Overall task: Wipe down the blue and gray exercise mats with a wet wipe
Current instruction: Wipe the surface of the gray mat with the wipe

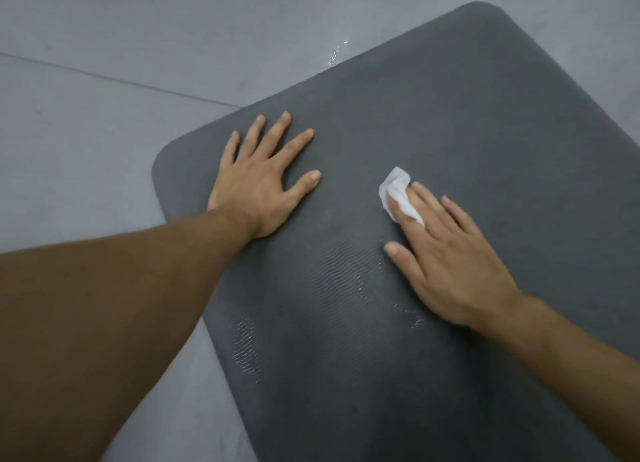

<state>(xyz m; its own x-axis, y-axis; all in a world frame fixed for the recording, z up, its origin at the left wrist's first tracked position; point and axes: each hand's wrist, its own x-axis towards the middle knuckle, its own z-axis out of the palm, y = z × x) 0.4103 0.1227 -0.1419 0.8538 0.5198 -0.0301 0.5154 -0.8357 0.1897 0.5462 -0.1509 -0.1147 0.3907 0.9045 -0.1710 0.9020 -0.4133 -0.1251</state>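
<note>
While the dark gray ribbed foam exercise mat lies flat on the pale gray floor, the crumpled white wet wipe sits on it under the fingertips of the right hand, whose fingers are stretched nearly straight and press it down rather than curl round it. The left hand rests flat near the mat's left edge, fingers spread, holding nothing. Faint wet streaks glisten beside the right hand.

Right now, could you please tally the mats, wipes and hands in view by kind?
Gray mat: 1
Wet wipe: 1
Hands: 2, left hand and right hand
Total: 4
</note>
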